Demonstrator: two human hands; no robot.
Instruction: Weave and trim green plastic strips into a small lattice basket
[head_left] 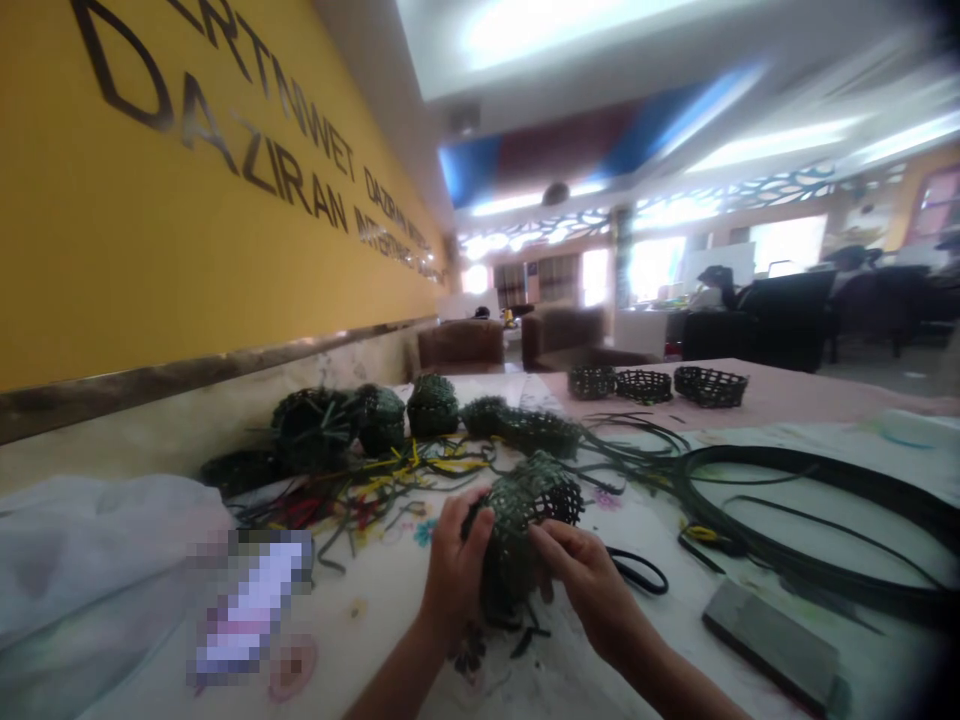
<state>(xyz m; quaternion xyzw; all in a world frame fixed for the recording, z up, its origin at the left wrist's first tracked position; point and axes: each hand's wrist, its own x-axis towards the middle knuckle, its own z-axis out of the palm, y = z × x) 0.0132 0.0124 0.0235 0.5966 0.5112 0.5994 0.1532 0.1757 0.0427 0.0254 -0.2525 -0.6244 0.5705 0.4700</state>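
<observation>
left hand (455, 560) clasps woven basket (525, 520) side | right hand (581, 575) pinches its weave | near table (750, 500) front edge

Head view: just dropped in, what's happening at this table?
A person holds a dark green woven basket between both hands, the left hand on its side, the right hand at its lower edge. More woven baskets sit in a row behind, amid loose strips. A coil of dark strip lies at right on the table.
</observation>
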